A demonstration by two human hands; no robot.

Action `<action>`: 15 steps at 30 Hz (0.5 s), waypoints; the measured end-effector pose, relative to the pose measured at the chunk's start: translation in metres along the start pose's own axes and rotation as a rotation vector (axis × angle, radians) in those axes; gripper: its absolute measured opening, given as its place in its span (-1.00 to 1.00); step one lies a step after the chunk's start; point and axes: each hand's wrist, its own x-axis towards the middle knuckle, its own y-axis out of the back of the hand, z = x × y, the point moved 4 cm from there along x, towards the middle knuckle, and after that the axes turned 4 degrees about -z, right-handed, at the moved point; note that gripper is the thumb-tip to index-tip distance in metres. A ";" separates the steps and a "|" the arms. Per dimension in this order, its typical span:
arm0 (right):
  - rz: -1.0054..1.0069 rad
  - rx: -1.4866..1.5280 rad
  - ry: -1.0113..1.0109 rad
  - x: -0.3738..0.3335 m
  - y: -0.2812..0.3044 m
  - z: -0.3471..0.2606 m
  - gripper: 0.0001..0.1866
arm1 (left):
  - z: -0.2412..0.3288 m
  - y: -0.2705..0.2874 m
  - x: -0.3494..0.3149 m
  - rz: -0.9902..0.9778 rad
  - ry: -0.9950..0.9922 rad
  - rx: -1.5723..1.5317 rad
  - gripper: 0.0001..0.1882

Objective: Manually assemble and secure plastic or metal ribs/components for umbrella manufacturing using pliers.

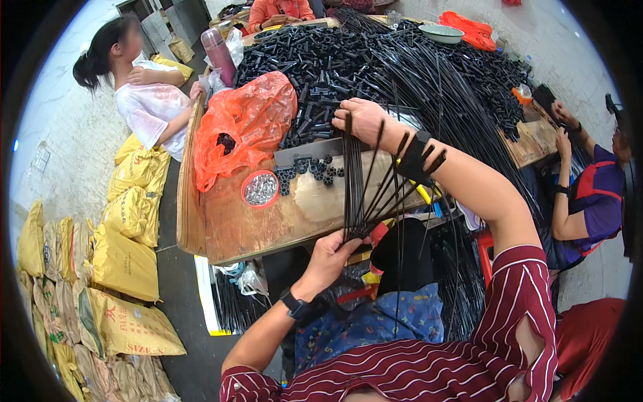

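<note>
My left hand [328,258] is closed around the lower ends of a bundle of thin black rods [362,194], just off the table's near edge. The rods fan upward, some nearly upright and others leaning right across my right forearm; their far ends look thicker. Beyond the bundle, at the edge of the big pile of short black tubes [315,74], is my right hand [368,122]. Its fingers are bent, and what they hold is hidden. A group of short black tubes [315,169] stands on end by a grey metal strip [305,151], left of the rods.
On the wooden table [234,231] are a red-rimmed bowl of small shiny parts [260,189], an orange plastic bag [248,120], a pink flask [218,56] and a heap of long black rods [449,100]. A person [151,87] stands left; another [589,187] works right. Yellow sacks [124,261] line the left.
</note>
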 end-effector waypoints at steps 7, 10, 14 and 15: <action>0.249 -0.032 -0.221 -0.018 0.033 0.008 -0.73 | -0.040 0.005 0.004 0.042 0.048 0.022 -0.81; 0.023 0.223 -0.557 -0.048 0.051 0.006 -0.82 | -0.039 0.004 0.007 0.041 0.046 0.086 -0.81; -0.123 0.492 -0.698 -0.085 0.049 -0.013 -0.77 | -0.040 0.009 0.006 0.087 0.053 0.099 -0.82; -0.211 0.508 -0.711 -0.093 0.048 -0.019 -0.80 | -0.040 0.009 0.007 0.074 0.055 0.094 -0.82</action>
